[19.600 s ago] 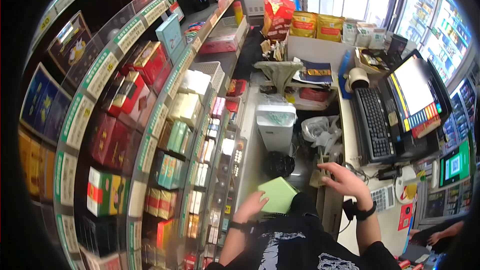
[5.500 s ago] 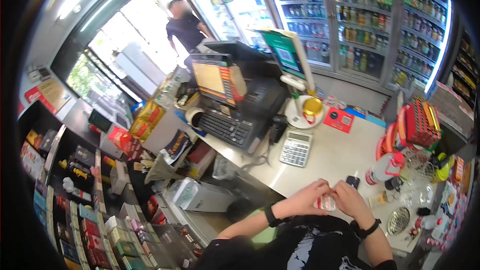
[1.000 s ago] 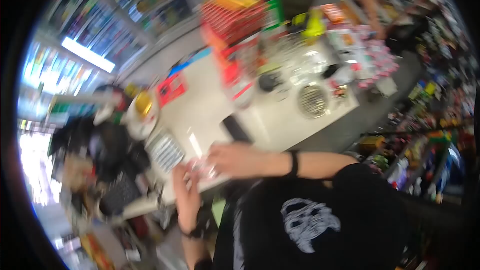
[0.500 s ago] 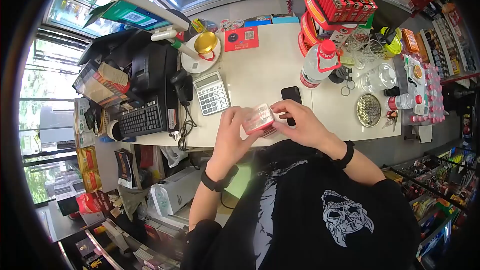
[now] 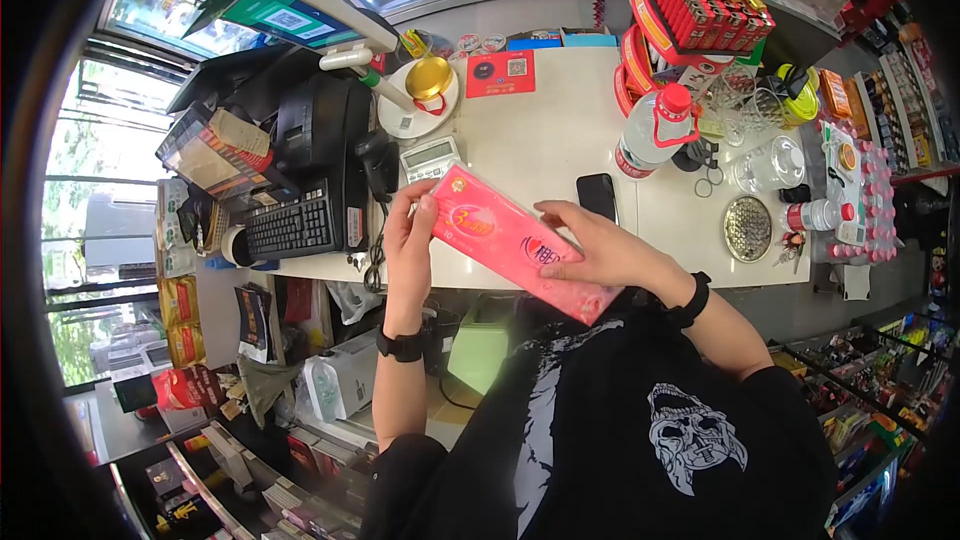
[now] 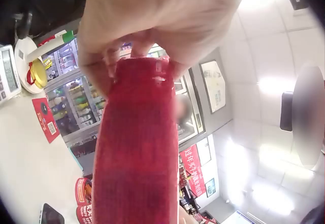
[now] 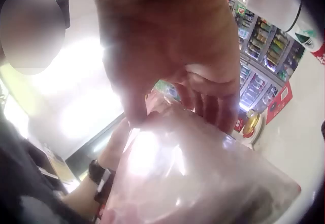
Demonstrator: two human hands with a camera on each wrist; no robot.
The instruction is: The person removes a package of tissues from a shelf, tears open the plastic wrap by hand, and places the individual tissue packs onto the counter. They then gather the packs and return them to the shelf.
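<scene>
A long pink, film-wrapped pack of tissues (image 5: 515,245) is held slanting over the front edge of the counter, its printed face towards the head camera. My left hand (image 5: 408,250) pinches its upper left end between thumb and fingers. Further down, my right hand (image 5: 612,250) grips the long far edge, thumb lying across the printed face. In the left wrist view the pack's red side (image 6: 136,143) runs down from the fingers. Clear film over the pack (image 7: 193,168) shines beneath the hand in the right wrist view.
On the white counter (image 5: 560,100) are a calculator (image 5: 432,158), a black phone (image 5: 597,198), a large red-capped bottle (image 5: 652,130) and a round metal dish (image 5: 747,228). A keyboard (image 5: 290,227) and barcode scanner (image 5: 377,168) sit left. Lighters (image 5: 710,0) fill a rack at the back.
Half a second ago the pack was seen end-on between both hands; now its long printed face shows. Much earlier, the hands were empty beside the shelves.
</scene>
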